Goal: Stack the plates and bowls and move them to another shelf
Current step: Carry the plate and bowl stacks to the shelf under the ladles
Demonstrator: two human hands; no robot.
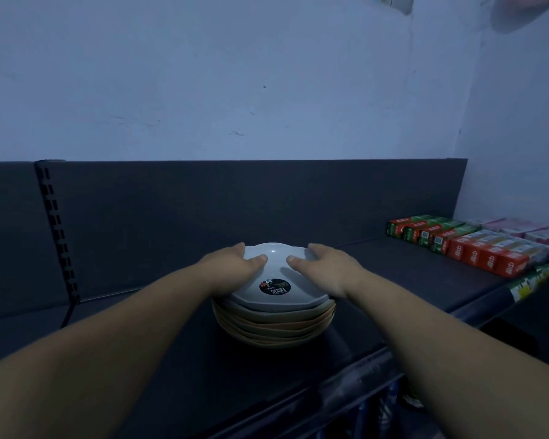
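While the stack of bowls (273,327) stands on the shelf (393,280), the left hand (235,264) and right hand (327,267) hold its grey top bowl (276,252) between them, fingers (235,250) curled round its sides, thumbs on top.

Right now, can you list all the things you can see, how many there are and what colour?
stack of dishes: one stack, beige and orange, middle of shelf
grey dish: one, pale grey, on top of the stack
sticker: one, black, on the grey dish
red-and-green boxes: about four, shelf's right end
red boxes: four, in front of those
pink boxes: a few, far right
shelf: one, dark
left hand: grips grey dish's left side
right hand: grips its right side
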